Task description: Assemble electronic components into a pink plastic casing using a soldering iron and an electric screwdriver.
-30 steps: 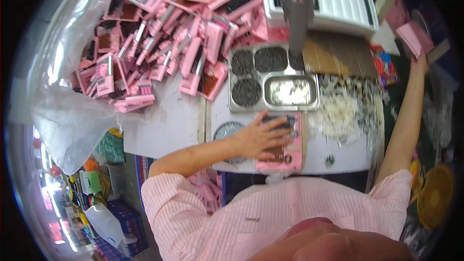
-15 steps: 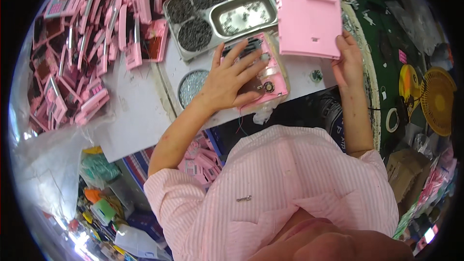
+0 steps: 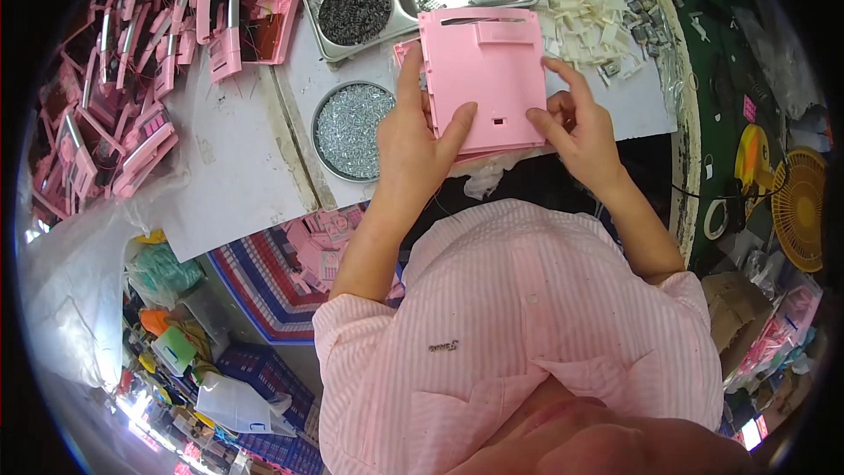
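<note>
A flat pink plastic cover [image 3: 488,79], with a slot near its far edge and a small square hole near its near edge, lies over a pink housing that it mostly hides. My left hand [image 3: 411,145] grips the cover's left side, thumb on top and the other fingers along the edge. At the right edge, my right hand [image 3: 582,136] holds the cover with thumb and fingers. To the left of my left hand stands a round dish of small silvery screws [image 3: 354,130]. A crumpled piece of clear plastic [image 3: 483,178] pokes out below the housing.
Many pink plastic casings [image 3: 132,79] are heaped at the left. A metal tray [image 3: 400,4] with dark small parts stands beyond the cover, and white plastic pieces [image 3: 591,22] are piled at its right. Below the table's near edge is a striped basket [image 3: 264,286] of pink parts.
The cover has moved left and down onto the housing, hiding its inside. My left hand has gone from lying spread over the housing to gripping the cover's left side.
</note>
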The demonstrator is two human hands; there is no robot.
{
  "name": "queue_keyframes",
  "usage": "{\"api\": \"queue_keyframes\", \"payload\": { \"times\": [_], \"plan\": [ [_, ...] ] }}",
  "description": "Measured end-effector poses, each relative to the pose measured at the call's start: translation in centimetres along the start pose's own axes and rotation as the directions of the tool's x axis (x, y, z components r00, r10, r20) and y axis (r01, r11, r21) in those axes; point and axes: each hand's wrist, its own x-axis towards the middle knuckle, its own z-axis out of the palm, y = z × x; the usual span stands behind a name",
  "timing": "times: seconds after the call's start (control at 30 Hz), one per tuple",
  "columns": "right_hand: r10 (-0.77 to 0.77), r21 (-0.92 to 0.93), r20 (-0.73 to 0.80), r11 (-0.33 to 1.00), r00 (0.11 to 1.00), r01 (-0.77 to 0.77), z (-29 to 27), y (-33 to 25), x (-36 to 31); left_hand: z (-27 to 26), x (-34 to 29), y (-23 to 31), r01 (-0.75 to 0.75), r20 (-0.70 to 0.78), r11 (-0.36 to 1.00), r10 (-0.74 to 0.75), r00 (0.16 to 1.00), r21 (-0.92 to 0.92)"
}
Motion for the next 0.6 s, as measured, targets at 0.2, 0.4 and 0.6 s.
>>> {"api": "queue_keyframes", "payload": {
  "times": [0.2,0.4,0.6],
  "plan": [
    [-0.086,-0.271,0.098,0.956,0.992,0.109,0.4,0.9,1.9,0.4,0.5,-1.8,-0.012,-0.038,0.999,0.014,0.999,0.048],
    [-0.22,-0.287,0.279,0.91,0.935,0.3,-0.2,1.2,3.6,0.6,-2.0,-2.0,0.01,-0.158,0.999,-0.005,0.987,0.034],
    [-0.237,-0.518,0.365,0.752,0.9,0.408,0.6,0.7,3.4,1.8,-5.6,-3.4,0.1,-0.182,0.992,-0.085,0.98,0.076]
  ]
}}
